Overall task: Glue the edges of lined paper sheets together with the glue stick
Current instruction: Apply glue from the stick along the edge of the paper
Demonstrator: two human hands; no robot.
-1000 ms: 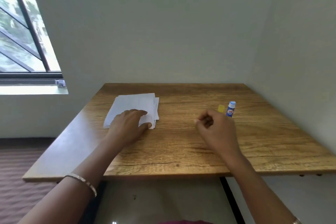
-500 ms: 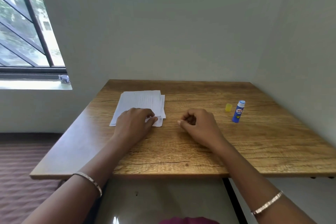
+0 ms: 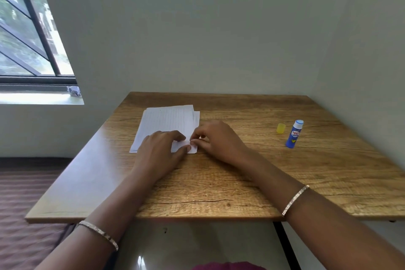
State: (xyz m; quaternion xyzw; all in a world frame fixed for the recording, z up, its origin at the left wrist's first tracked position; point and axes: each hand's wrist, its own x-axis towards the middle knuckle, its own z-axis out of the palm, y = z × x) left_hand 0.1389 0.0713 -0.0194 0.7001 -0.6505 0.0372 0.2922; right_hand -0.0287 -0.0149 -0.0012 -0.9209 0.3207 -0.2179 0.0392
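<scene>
A small stack of white lined paper sheets (image 3: 168, 120) lies on the left part of the wooden table (image 3: 252, 173). My left hand (image 3: 161, 151) rests flat on the near part of the stack, fingers spread, thumb at the near right corner. My right hand (image 3: 215, 139) is at that same corner, its fingertips pinching the edge of a sheet. A blue glue stick (image 3: 294, 134) stands upright at the right of the table, with no cap on. Its yellow cap (image 3: 281, 128) sits just to its left.
The table stands in a corner, with walls behind it and to the right. A window (image 3: 26, 35) with a sill is at the far left. Floor shows below the table's near edge.
My right hand has moved left from near the glue stick to the corner of the paper stack and taken hold of the sheet's edge. My left hand has stayed on the stack.
</scene>
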